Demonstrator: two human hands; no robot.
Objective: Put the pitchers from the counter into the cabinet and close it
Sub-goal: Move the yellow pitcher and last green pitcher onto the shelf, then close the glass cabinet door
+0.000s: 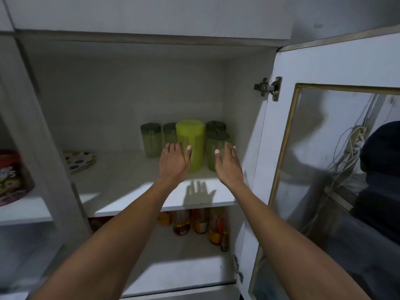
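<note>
A tall yellow-green pitcher (pixel 191 144) stands upright on the upper shelf (pixel 129 182) of the open cabinet. Several clear green pitchers with dark lids stand around it: one on the left (pixel 150 139), one behind (pixel 169 132), two on the right (pixel 215 150). My left hand (pixel 174 162) and my right hand (pixel 228 162) are raised on either side of the yellow-green pitcher, fingers spread, holding nothing. The left thumb lies close to the pitcher's side; I cannot tell whether it touches. The cabinet door (pixel 337 135) with a glass pane stands open on the right.
A polka-dot plate stack (pixel 79 161) lies at the shelf's left. Bottles of sauce (pixel 199 224) stand on the lower shelf. A printed tin (pixel 13 176) sits in the left compartment. A hinge (pixel 269 88) juts from the door edge. Cables show in the glass.
</note>
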